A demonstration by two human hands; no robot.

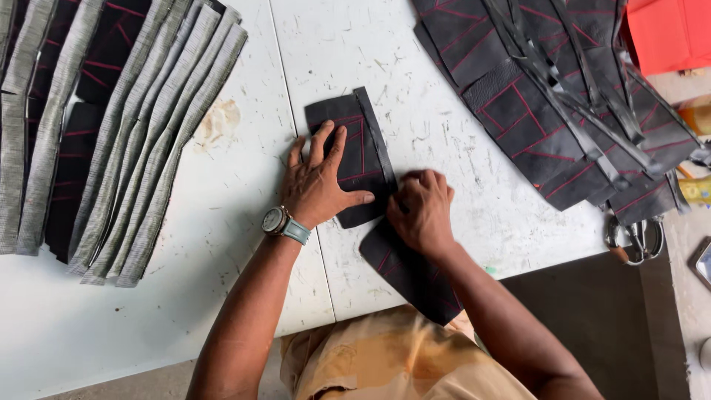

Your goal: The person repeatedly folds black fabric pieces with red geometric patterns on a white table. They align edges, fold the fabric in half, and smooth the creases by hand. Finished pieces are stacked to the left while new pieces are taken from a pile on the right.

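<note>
A black leather piece with red stitching [349, 122] lies on the white table [244, 192] in the middle. My left hand [320, 181], with a wristwatch, presses flat on it, fingers spread. My right hand [422, 211] is curled at the piece's lower right edge, fingertips pinching or pressing the leather; what it grips is hidden. A second black stitched piece [411, 274] lies under my right wrist and hangs over the table's near edge.
Rows of grey-edged black strips [126, 133] cover the table's left side. A pile of black red-stitched pieces [548, 96] fills the upper right, with red material [666, 33] beyond. Scissors [637, 237] rest at the right edge.
</note>
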